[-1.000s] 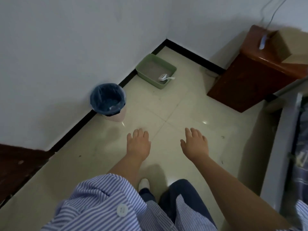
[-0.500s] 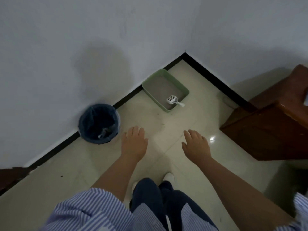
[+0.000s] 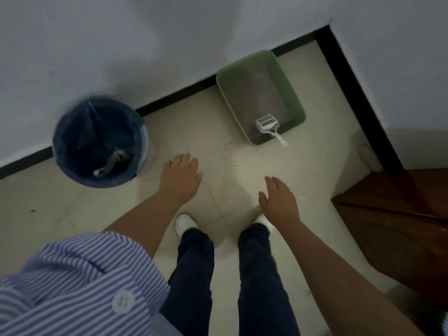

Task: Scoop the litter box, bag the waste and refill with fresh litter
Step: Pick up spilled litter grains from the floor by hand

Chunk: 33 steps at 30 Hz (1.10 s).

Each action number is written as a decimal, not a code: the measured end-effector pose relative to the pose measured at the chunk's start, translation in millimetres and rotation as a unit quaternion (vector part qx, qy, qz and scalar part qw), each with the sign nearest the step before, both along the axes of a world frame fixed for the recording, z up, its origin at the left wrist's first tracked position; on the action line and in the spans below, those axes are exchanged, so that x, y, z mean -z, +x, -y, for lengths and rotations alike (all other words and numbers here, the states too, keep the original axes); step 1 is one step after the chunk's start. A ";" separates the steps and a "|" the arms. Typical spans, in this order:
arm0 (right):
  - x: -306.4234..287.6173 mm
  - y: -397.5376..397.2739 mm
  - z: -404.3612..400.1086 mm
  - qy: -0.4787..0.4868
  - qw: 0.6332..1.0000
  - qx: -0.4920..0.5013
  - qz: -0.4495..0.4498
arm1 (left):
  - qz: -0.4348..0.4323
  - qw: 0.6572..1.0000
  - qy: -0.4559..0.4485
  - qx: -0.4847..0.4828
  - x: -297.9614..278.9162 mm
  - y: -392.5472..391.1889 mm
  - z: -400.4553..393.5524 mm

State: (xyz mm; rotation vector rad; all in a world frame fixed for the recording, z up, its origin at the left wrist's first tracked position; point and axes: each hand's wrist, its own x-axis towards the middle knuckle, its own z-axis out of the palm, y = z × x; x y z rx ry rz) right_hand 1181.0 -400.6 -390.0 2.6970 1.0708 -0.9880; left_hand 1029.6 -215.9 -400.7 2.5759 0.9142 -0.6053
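a person in a blue-and-white striped shirt [image 3: 72, 282] and dark trousers stands on the pale tiled floor [image 3: 72, 214], now close up to the corner of the room after closing in over the past second; the far corner and its contents have grown larger and slid nearer in the view. the left hand [image 3: 180, 177] and the right hand [image 3: 278, 200] hang out in front, palms down, fingers straight and loosely spread, each holding nothing and touching nothing. the rectangular green plastic litter box [image 3: 298, 110] sits far and right against the black skirting [image 3: 179, 98], grey litter inside, with the white slotted plastic scoop [image 3: 268, 124] lying at its near end, the handle poking over the rim. the round bin lined with a blue plastic bag [image 3: 97, 141] stands to the left by the wall, with some pale scrap at the bottom. a dark brown wooden cabinet [image 3: 400, 226] fills the near right. the approach looks finished and the scooping not yet begun; the likely next move is a crouch and a reach of the right hand for the scoop handle. no sack of fresh litter is in view.
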 end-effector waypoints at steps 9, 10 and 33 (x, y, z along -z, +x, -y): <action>241.3 64.6 1.5 -0.010 0.997 -0.026 -0.071 | -0.043 0.995 -0.025 -0.087 236.9 46.1 15.1; 266.4 72.5 1.2 -0.013 0.997 -0.028 -0.068 | -0.048 0.995 -0.029 -0.085 263.1 52.3 14.7; 506.0 119.8 -53.8 0.135 0.987 -0.077 0.033 | 0.066 0.996 0.019 0.058 487.9 156.3 -53.0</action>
